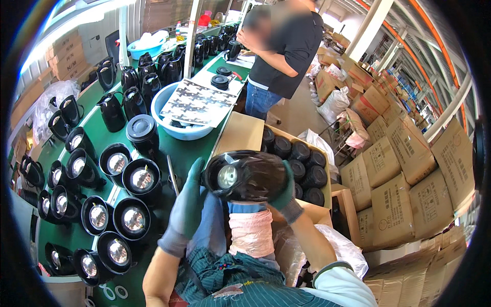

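Note:
A glossy black vacuum jug [261,176] lies sideways above my lap, its open end with a silvery liner facing left. My right hand [285,194], in a green and grey glove, grips its right end. My left hand [190,202], gloved alike, holds the left end at the rim, with the fingers pointing up; some fingertips are hidden. Left of my left hand, a thin metal rod [173,171] stands at a slant by the bench edge. Beside it, several black jug bodies [134,217] lie on the green bench [143,266] with silvery liners showing.
A light blue basin [186,134] holds printed sheets [197,102]. Upright black jugs [111,110] line the bench. An open carton [325,199] of dark cylinders stands at right, before stacked cartons [391,204]. Another person [289,56] stands ahead at the bench.

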`<state>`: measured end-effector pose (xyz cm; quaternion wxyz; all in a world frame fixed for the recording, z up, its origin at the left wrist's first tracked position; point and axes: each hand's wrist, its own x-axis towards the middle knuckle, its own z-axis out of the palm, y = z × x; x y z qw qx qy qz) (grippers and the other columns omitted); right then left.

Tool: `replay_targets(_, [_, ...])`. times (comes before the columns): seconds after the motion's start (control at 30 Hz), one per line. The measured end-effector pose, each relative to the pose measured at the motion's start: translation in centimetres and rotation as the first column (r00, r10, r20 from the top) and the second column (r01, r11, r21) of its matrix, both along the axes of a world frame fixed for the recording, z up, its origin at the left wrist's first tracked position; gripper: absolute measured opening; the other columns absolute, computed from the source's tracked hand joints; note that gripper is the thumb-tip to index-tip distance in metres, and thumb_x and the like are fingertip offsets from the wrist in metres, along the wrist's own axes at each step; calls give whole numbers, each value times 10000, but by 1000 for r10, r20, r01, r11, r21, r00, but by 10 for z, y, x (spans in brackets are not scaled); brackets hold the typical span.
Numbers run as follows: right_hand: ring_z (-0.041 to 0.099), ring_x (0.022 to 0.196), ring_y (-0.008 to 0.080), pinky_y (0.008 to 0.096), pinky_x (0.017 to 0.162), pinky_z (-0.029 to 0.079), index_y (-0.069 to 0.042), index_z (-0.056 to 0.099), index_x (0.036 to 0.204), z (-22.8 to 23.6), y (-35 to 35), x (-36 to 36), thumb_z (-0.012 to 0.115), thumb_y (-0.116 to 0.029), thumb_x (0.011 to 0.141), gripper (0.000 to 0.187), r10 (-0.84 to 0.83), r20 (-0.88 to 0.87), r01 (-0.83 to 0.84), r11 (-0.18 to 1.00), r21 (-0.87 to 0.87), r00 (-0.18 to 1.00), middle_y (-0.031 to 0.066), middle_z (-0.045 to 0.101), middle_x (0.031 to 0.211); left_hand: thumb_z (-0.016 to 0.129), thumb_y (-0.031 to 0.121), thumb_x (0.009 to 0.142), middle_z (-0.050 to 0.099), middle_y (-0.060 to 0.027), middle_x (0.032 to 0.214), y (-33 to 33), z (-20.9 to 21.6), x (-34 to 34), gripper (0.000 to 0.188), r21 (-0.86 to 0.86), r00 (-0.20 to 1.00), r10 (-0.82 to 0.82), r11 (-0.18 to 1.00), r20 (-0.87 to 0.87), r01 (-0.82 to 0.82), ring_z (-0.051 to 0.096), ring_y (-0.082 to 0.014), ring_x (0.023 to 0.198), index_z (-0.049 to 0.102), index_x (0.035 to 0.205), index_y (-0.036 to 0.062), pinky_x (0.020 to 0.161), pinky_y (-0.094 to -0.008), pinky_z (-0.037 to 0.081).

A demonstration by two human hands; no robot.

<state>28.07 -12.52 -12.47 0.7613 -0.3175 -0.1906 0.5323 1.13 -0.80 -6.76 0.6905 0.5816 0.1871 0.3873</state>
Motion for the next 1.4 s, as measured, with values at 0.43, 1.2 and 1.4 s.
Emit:
replay_targets(0.43, [405,1331,524,625,1082,345,6,414,1520,116,-19,-66,704,-671,756,1061,-260,890,-206,959,193,-375,328,345,1529,571,295,1055,729,-130,1241,4,-64,-36,372,-770,938,142,615,317,167,730,-258,1052,634,1332,54,918,-416,606])
replay_targets(1.2, [473,1379,396,515,1183,352,-7,368,1563,23,-4,-54,375,-621,1014,824,91,622,-119,993,3,778,238,461,1522,728,23,865,672,-109,1241,-11,23,-34,611,80,880,474,879,-19,-471,635,-172,1129,514,1435,-32,1003,-328,507])
replay_targets(1.4, [511,1355,374,508,1171,386,-20,397,1549,20,-19,-69,367,-585,1034,765,34,503,-71,996,54,864,221,494,1503,837,102,814,629,-149,1312,-29,37,-39,838,211,905,401,906,-141,-368,630,-193,1183,410,1523,-28,996,-340,537])
